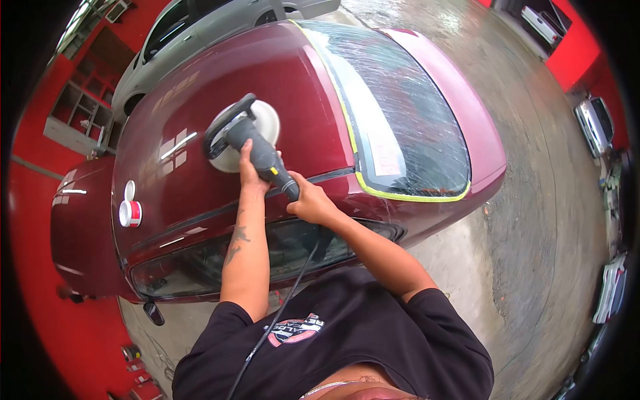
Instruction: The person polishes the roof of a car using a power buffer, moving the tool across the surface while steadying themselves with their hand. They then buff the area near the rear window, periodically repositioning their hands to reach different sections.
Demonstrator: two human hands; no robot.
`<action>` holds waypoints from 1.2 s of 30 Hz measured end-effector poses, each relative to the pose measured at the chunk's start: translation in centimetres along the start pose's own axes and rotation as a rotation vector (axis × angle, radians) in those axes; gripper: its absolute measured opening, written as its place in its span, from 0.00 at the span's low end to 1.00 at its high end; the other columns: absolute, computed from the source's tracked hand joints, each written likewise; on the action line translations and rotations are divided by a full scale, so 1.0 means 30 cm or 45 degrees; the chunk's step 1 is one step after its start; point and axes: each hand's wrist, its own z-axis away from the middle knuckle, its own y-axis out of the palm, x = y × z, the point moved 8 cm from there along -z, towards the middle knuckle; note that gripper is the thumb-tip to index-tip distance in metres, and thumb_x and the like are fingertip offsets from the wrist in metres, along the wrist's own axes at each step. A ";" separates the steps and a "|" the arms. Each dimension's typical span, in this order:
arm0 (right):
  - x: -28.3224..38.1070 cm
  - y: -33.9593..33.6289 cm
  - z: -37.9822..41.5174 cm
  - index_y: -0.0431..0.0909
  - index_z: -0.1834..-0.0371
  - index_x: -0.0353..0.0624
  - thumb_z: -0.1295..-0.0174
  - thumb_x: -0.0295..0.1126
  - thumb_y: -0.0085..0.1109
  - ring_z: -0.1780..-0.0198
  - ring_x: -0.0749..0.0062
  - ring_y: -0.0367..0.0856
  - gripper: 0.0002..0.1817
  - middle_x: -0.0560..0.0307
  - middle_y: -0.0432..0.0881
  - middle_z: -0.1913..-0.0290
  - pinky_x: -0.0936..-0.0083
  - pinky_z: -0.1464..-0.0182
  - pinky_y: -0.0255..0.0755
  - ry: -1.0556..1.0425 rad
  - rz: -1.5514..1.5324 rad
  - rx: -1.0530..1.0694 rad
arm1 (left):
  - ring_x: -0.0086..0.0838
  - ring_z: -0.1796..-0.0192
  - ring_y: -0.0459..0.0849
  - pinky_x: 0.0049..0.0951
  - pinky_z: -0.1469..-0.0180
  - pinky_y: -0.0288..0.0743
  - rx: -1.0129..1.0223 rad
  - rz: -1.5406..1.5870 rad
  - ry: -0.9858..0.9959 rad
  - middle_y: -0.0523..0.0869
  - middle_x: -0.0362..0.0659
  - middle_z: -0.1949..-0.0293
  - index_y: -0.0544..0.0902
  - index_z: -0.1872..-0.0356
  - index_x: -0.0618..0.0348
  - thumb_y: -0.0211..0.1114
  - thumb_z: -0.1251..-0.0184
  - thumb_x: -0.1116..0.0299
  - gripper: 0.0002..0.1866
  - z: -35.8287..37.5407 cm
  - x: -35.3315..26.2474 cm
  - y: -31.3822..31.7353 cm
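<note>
Both hands are clamped on the polisher (259, 148): the left hand (253, 172) around its body, the right hand (312, 201) around its near end, where the cord (281, 310) hangs down toward the person. Its white pad (268, 124) is at the middle of the red car's roof (308, 133). An open tub (131, 214) sits at the roof's near left, its lid (129, 191) just beyond, and yellow tape (415, 196) edges the rear window (427, 100) to the right.
</note>
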 end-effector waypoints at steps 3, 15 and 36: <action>0.073 0.095 -0.006 0.64 0.21 0.49 0.51 0.29 0.69 0.46 0.34 0.87 0.47 0.28 0.87 0.51 0.51 0.42 0.79 0.018 0.006 0.165 | 0.42 0.59 0.89 0.44 0.55 0.86 -0.052 0.090 0.064 0.87 0.49 0.61 0.81 0.51 0.63 0.64 0.34 0.34 0.36 0.084 -0.078 -0.116; -0.061 -0.066 0.236 0.62 0.18 0.48 0.50 0.29 0.71 0.52 0.39 0.90 0.50 0.31 0.87 0.55 0.53 0.45 0.80 0.211 0.110 -0.049 | 0.40 0.59 0.90 0.43 0.54 0.87 -0.002 0.088 -0.044 0.88 0.50 0.60 0.81 0.47 0.64 0.69 0.33 0.39 0.34 0.141 0.195 0.064; -0.248 -0.125 0.423 0.60 0.17 0.49 0.46 0.27 0.65 0.60 0.47 0.89 0.48 0.35 0.87 0.58 0.58 0.52 0.81 0.257 0.289 -0.392 | 0.27 0.61 0.88 0.31 0.57 0.85 0.012 -0.153 0.091 0.87 0.43 0.58 0.80 0.45 0.63 0.82 0.40 0.60 0.28 0.217 0.361 0.221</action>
